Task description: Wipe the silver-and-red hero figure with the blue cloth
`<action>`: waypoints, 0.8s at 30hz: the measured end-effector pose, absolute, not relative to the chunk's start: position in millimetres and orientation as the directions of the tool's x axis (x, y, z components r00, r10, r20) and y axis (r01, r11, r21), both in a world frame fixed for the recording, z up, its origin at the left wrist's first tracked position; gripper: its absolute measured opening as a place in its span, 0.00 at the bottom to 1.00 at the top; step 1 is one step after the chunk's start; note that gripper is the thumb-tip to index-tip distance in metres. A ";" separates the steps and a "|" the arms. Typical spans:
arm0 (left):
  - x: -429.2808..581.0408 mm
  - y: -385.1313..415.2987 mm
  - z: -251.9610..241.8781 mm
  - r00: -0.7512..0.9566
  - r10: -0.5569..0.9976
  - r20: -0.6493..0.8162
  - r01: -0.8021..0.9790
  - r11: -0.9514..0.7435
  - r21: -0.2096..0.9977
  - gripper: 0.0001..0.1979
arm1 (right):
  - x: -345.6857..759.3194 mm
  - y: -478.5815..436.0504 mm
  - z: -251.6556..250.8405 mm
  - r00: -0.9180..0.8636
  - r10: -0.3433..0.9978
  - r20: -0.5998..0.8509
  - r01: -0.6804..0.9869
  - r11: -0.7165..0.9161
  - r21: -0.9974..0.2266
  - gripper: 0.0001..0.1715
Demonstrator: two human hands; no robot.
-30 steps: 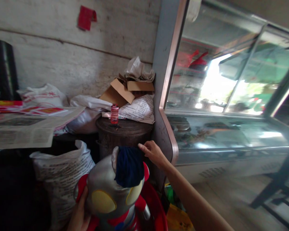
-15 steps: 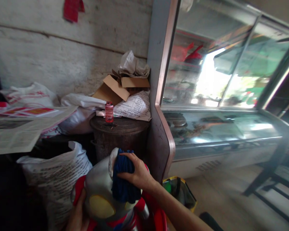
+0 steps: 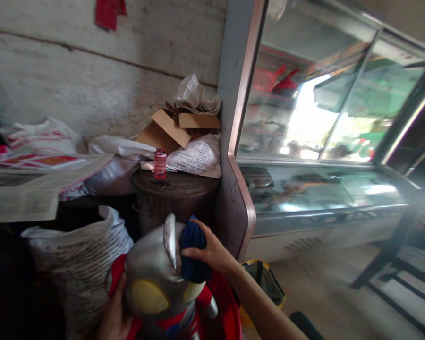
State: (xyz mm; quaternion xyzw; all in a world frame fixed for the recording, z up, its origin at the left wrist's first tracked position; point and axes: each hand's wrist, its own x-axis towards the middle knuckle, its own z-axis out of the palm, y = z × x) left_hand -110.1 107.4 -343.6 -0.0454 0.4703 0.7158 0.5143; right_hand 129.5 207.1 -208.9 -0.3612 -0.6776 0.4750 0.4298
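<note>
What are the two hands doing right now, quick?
Left hand: gripping the side of the silver toy figure, steadying it.
Right hand: closed on a dark blue cloth, pressed against the toy's head.

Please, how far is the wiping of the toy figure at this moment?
Hard to call any part finished: the silver head shows no clear clean or dirty areas. In hand: the right hand presses a dark blue cloth on the side of the toy figure beside its crest, while the left hand grips the toy's other side. Probably left: the yellow eyes and the red and silver body, which the cloth does not touch.
</note>
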 end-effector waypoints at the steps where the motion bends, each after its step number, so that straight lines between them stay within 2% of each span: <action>1: -109.8 107.0 -342.6 -0.468 0.689 -0.553 -0.781 -0.030 0.624 0.24 | 128.5 205.8 -219.0 -0.385 0.895 0.223 0.120 0.289 -0.950 0.58; 3: -110.5 106.1 -341.5 -0.478 0.677 -0.559 -0.779 -0.033 0.626 0.25 | 126.6 199.5 -239.4 -0.331 0.916 0.226 0.099 0.272 -0.957 0.57; 6: -112.7 105.4 -341.7 -0.469 0.689 -0.552 -0.777 -0.026 0.629 0.26 | 130.2 183.8 -263.9 -0.244 0.941 0.235 -0.058 0.228 -0.972 0.49; 8: -113.8 105.8 -344.4 -0.464 0.702 -0.541 -0.772 -0.021 0.636 0.27 | 138.2 172.9 -273.8 -0.245 0.935 0.256 -0.073 0.245 -0.967 0.47; 12: -113.4 106.4 -355.0 -0.483 0.714 -0.508 -0.733 -0.012 0.680 0.25 | 157.3 161.3 -274.4 -0.281 0.906 0.316 0.091 0.352 -0.931 0.42; 16: -111.4 106.4 -363.2 -0.466 0.743 -0.480 -0.727 -0.013 0.686 0.25 | 161.1 158.1 -262.1 -0.191 0.900 0.392 0.179 0.425 -0.887 0.37; 18: -112.1 108.0 -366.6 -0.466 0.741 -0.483 -0.726 -0.008 0.688 0.26 | 154.6 153.9 -263.0 -0.185 0.883 0.431 0.222 0.465 -0.857 0.38; 22: -116.8 113.0 -376.2 -0.464 0.741 -0.485 -0.725 -0.003 0.689 0.24 | 139.8 144.3 -280.8 -0.306 0.853 0.423 0.391 0.518 -0.761 0.46; 24: -118.7 114.9 -381.7 -0.476 0.746 -0.466 -0.710 -0.013 0.704 0.24 | 138.6 142.1 -283.1 -0.264 0.872 0.412 0.423 0.488 -0.763 0.46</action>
